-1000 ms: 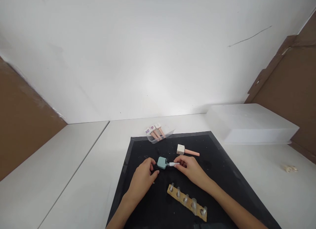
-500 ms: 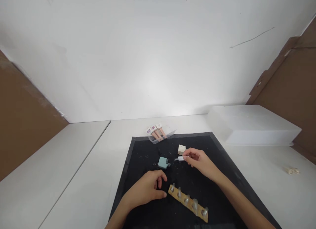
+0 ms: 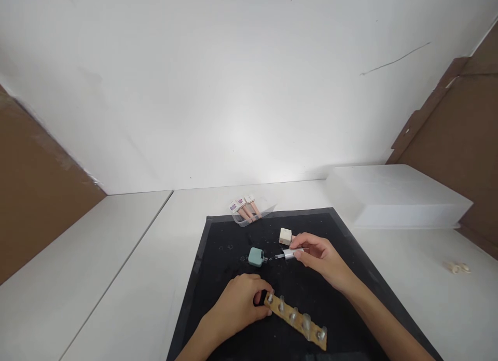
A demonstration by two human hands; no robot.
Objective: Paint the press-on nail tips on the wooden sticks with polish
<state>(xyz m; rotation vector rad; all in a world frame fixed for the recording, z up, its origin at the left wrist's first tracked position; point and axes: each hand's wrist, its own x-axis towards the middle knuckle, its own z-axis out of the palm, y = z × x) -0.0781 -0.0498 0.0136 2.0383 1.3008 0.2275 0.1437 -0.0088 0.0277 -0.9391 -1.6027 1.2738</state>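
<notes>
My right hand [image 3: 316,257] pinches the white cap of a nail polish brush [image 3: 291,253], its thin tip pointing left. Left of that tip lies a teal square nail polish bottle [image 3: 256,257], its clear neck facing right. Just behind my right fingers is a small white block-shaped piece [image 3: 285,236]. My left hand [image 3: 243,303] has thumb and index finger closed about the upper left end of a wooden strip [image 3: 287,311]. Several clear, curved pieces like nail tips [image 3: 306,324] stand along the strip, which lies slanted on the mat.
A black mat [image 3: 229,231] covers the white table [image 3: 148,278]. At its back edge a clear tray [image 3: 245,223] holds pink-handled items with white tops. A translucent white bin [image 3: 404,195] sits at the back right. Small cream pieces [image 3: 457,267] lie far right.
My left hand has moved right and closed on the end of the wooden strip. The brush in my right hand has turned slightly, showing more of its cap.
</notes>
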